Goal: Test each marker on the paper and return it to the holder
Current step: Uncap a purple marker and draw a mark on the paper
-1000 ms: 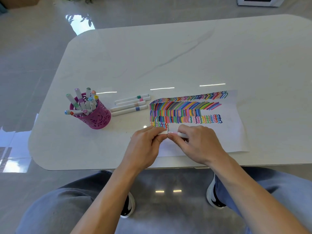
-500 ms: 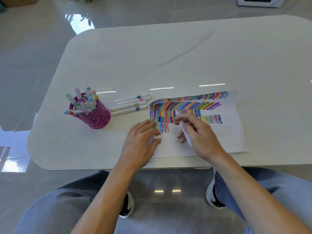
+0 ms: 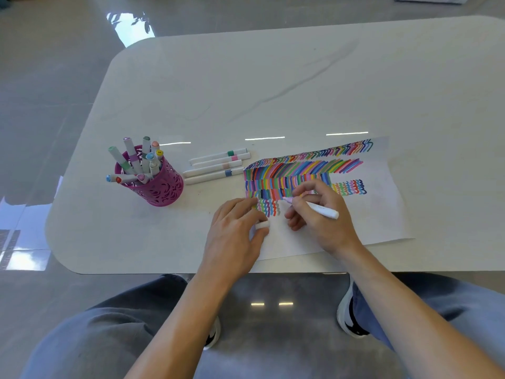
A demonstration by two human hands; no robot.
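Note:
My right hand (image 3: 319, 214) grips a white marker (image 3: 321, 210) with its pale purple tip down on the paper (image 3: 382, 214), just right of the last row of coloured squiggles. My left hand (image 3: 235, 228) rests on the paper's left edge and pinches the marker's white cap (image 3: 263, 225) between thumb and finger. The paper is covered with rows of many-coloured strokes. A magenta cut-out holder (image 3: 158, 184) stands to the left with several markers in it.
Several white markers (image 3: 218, 166) lie side by side on the white table (image 3: 273, 77) between the holder and the paper. The table's front edge runs just below my hands, with my knees and the glossy floor under it.
The cap came off: my hands, joined on the marker a second ago, separated. My right hand swung the marker into a writing grip and set its tip on the paper; my left kept the cap.

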